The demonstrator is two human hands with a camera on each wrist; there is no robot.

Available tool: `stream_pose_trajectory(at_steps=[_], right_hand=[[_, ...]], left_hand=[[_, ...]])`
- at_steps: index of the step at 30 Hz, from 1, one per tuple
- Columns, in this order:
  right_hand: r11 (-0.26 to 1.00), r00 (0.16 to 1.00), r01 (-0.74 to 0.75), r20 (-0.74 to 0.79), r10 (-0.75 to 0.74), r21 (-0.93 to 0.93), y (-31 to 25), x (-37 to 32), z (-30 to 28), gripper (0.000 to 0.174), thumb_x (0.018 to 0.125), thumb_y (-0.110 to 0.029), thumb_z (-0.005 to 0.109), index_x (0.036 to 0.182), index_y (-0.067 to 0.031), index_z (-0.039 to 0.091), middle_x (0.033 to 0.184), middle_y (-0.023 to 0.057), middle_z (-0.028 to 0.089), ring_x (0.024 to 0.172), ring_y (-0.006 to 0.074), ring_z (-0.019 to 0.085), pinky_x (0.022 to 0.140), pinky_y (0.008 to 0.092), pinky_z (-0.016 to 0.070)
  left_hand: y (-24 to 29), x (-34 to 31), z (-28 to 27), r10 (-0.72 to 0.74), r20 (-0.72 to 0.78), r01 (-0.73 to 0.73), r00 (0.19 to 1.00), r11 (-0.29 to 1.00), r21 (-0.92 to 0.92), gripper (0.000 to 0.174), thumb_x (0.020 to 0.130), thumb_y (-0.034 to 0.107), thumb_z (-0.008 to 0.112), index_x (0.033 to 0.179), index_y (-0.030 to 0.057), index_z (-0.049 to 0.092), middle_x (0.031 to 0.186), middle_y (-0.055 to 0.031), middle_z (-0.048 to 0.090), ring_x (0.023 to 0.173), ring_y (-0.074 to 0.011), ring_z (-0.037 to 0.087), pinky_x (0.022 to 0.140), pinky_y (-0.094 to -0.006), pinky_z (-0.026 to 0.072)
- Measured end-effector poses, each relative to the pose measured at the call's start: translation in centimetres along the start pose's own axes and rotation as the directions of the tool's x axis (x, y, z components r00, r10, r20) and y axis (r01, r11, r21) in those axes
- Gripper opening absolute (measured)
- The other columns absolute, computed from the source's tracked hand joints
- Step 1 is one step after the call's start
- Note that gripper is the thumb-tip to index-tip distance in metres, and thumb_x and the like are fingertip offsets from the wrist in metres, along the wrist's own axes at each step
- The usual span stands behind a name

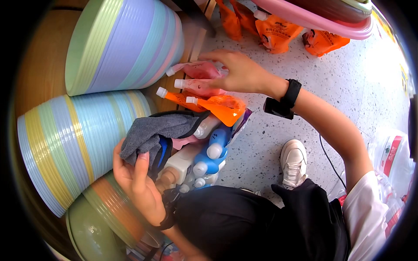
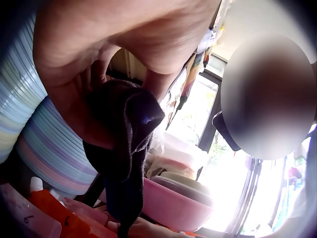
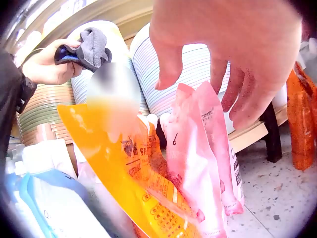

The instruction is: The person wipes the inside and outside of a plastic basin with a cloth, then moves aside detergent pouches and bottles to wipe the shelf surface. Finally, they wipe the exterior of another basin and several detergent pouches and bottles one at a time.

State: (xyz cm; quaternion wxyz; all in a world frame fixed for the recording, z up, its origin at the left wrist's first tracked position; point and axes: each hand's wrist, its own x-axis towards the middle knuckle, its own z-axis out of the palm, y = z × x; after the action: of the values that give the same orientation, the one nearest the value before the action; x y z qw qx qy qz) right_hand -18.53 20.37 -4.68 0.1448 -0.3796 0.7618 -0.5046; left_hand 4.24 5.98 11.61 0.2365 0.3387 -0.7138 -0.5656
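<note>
L grip (image 1: 141, 191) comes up from below, palm tipped inward, thumb & fingers nearly closed, pinching a folded grey cloth (image 1: 159, 128) w/ dark edging; cloth sits just past the fingertips. R grip (image 1: 241, 73) is reached across from the R side, forearm slanted, black wristband (image 1: 292, 93) on, palm down, fingers arched, thumb spread well apart; wide open w/ nothing in its hold. Pink pouches (image 1: 198, 87) stand right under R grip, btwn thumb & fingers in the R wrist view; contact w/ fingertips can't be told. Orange pouch (image 1: 224, 108) is near, on R grip's body side, & blue bottles (image 1: 220, 138) are further that way, btwn both grips. Striped tubs (image 1: 82, 139) are just L of L grip. Pink basin (image 1: 300, 15) is well beyond R grip.
</note>
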Motion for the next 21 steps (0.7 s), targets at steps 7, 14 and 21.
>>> stream_pose_trajectory(at_steps=[7, 14, 21], right_hand=[[0.955, 0.975, 0.210, 0.023, -0.219, 0.210, -0.9, -0.3, -0.3, 0.053, 0.089, -0.040, 0.072, 0.133, -0.0129, 0.061, 0.118, 0.0186, 0.066, 0.111, 0.0353, 0.063, 0.093, 0.0413, 0.0519], [0.964, 0.964, 0.250, 0.072, -0.256, 0.088, -0.4, 0.3, -0.7, 0.050, 0.093, -0.040, 0.068, 0.135, -0.0153, 0.060, 0.114, 0.0155, 0.068, 0.107, 0.0321, 0.066, 0.090, 0.0406, 0.0528], [0.953, 0.924, 0.271, -0.242, -0.297, -0.137, 2.8, -1.5, -3.0, 0.042, 0.085, -0.025, 0.072, 0.123, -0.0091, 0.066, 0.124, 0.0161, 0.066, 0.111, 0.0368, 0.063, 0.097, 0.0431, 0.0497]], left_hand=[[0.0, 0.0, 0.2, -0.001, 0.000, 0.001, 1.000, 1.000, 0.017, 0.046, 0.085, 0.004, 0.067, 0.128, -0.0043, 0.054, 0.120, -0.0117, 0.058, 0.109, -0.0209, 0.055, 0.101, -0.0343, 0.0407], [-0.3, 0.3, 0.2, 0.002, -0.019, -0.002, 1.000, 1.000, 0.013, 0.045, 0.085, 0.005, 0.067, 0.127, -0.0043, 0.055, 0.118, -0.0115, 0.059, 0.108, -0.0205, 0.055, 0.101, -0.0336, 0.0406], [-0.1, 0.2, 0.0, 0.026, -0.010, -0.026, 1.000, 1.000, 0.000, 0.042, 0.085, 0.005, 0.066, 0.125, -0.0042, 0.056, 0.116, -0.0110, 0.059, 0.108, -0.0201, 0.056, 0.100, -0.0331, 0.0408]])
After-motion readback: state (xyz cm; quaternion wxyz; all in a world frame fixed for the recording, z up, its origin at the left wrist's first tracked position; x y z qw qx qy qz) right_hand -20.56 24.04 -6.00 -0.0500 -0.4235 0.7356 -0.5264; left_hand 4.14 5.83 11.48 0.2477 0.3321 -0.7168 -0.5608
